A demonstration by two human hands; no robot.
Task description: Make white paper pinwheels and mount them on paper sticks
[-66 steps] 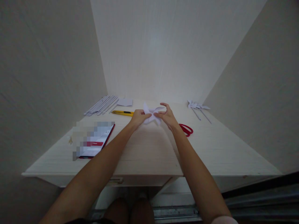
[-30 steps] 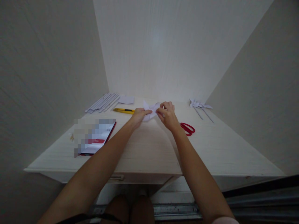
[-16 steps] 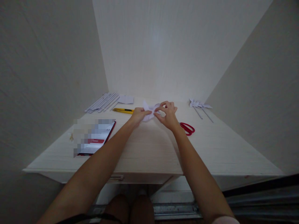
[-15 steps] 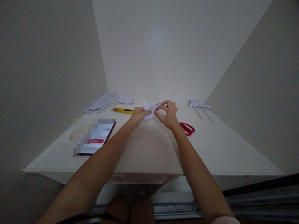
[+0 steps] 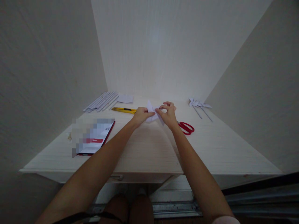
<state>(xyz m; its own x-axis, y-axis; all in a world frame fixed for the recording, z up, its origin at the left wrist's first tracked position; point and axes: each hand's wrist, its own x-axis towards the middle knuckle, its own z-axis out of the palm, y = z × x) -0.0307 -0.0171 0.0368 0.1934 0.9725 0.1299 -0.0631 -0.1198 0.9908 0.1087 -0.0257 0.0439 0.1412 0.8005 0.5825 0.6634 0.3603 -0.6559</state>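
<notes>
A small white folded paper piece (image 5: 151, 112) lies on the pale wooden desk (image 5: 149, 149), near its far middle. My left hand (image 5: 140, 115) presses on the paper's left side with thumb and fingers. My right hand (image 5: 168, 114) pinches a flap of the same paper from the right, its fingers curled above it. Most of the paper is hidden between the two hands.
Red-handled scissors (image 5: 187, 127) lie just right of my right hand. A yellow utility knife (image 5: 123, 109) lies to the left. White paper sticks (image 5: 100, 102) and a paper square (image 5: 125, 99) sit far left, finished paper pinwheels (image 5: 198, 105) far right, a red-edged booklet (image 5: 94, 140) near left.
The paper's spread flaps have been folded inward, so it looks smaller and more compact. Both hands stayed on it and shifted only slightly.
</notes>
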